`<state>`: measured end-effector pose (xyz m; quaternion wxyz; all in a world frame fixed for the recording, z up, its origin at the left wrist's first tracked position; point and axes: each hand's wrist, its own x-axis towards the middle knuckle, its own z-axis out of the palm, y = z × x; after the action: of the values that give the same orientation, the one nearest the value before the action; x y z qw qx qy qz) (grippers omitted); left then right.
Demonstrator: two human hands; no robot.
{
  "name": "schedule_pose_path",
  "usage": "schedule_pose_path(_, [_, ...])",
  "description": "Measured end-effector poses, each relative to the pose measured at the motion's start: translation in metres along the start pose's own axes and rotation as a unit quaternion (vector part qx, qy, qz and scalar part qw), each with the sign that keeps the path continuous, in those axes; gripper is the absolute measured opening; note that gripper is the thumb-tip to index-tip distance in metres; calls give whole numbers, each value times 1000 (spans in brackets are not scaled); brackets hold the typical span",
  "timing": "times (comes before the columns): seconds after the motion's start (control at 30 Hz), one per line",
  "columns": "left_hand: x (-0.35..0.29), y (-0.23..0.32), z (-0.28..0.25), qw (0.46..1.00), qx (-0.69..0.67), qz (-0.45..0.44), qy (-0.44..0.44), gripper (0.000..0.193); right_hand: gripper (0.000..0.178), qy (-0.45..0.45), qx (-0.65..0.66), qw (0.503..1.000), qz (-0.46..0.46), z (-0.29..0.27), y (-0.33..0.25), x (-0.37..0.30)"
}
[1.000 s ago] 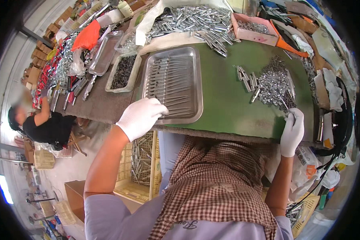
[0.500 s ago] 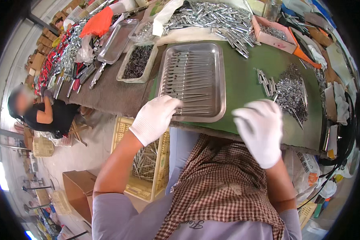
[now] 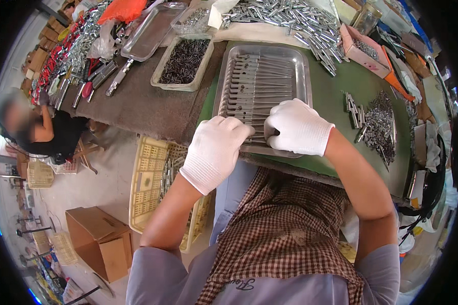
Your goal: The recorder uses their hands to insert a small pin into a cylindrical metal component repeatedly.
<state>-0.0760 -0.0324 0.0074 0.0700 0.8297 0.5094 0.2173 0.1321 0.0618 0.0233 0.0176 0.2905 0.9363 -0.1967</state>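
Note:
A shallow metal tray [image 3: 303,76] lies in front of me, holding a row of slim metal rods [image 3: 269,86] with dark notched ends on the left and tapered ends on the right. Both hands wear white knit gloves. At the tray's near left corner, my left hand [image 3: 213,151] is closed, thumb and fingers pinched by the notched ends of the nearest rods. My right hand [image 3: 299,128] is curled closed over the tapered ends at the tray's near right. Whatever sits in either set of fingertips is hidden by the gloves.
Right of the tray is a heap of small metal parts [image 3: 379,122]. A plastic tub of dark screws [image 3: 185,61] stands left. Metal tubes [image 3: 285,18] pile up behind, beside a pink box [image 3: 359,51]. A yellow crate [image 3: 146,185] sits below the bench; a person [image 3: 51,127] works at far left.
My right hand has swung left from above the green mat to the tray's near end. My left hand stays at the near left of the tray. The whole view has shifted slightly.

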Motion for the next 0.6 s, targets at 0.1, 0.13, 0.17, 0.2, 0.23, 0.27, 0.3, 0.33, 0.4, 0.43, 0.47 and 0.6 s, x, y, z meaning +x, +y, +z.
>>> schedule_pose_path(0.1, [0,-2,-1,1000,-6,-1,-3,21,20,16,3,1000,-13,0,0,-3])
schedule_pose_path(0.13, [0,-4,0,1000,-9,-2,-8,20,20,14,2,1000,-13,1,-2,-4])
schedule_pose_path(0.17, [1,-7,0,1000,-13,-2,-14,18,17,59,0,998,-17,2,-4,-6])
schedule_pose_path(0.2, [2,-8,-2,1000,-13,-4,-13,18,15,104,-2,994,-22,1,-7,-8])
schedule_pose_path(0.23, [3,-8,-5,1000,-12,6,-22,17,15,103,-2,994,-23,0,-10,-10])
schedule_pose_path(0.27, [5,-10,-7,999,-11,16,-31,17,16,135,-32,990,-30,-1,-13,-10])
schedule_pose_path(0.3, [6,-13,-9,999,-11,17,-30,17,17,167,-63,983,-35,-2,-16,-10])
schedule_pose_path(0.33, [7,-17,-10,998,-16,45,-37,16,17,168,-63,983,-34,-4,-20,-10])
schedule_pose_path(0.4, [8,-19,-11,996,-20,74,-44,16,13,213,-122,968,-57,-6,-25,-10])
schedule_pose_path(0.43, [8,-19,-11,997,-48,34,-50,16,13,214,-122,968,-57,-7,-27,-11])
schedule_pose_path(0.47, [8,-19,-11,996,-76,-6,-56,17,12,214,-162,961,-65,-8,-29,-11])
schedule_pose_path(0.6, [9,-16,-11,995,-92,-18,-43,17,8,192,-196,961,-29,3,-33,-18])
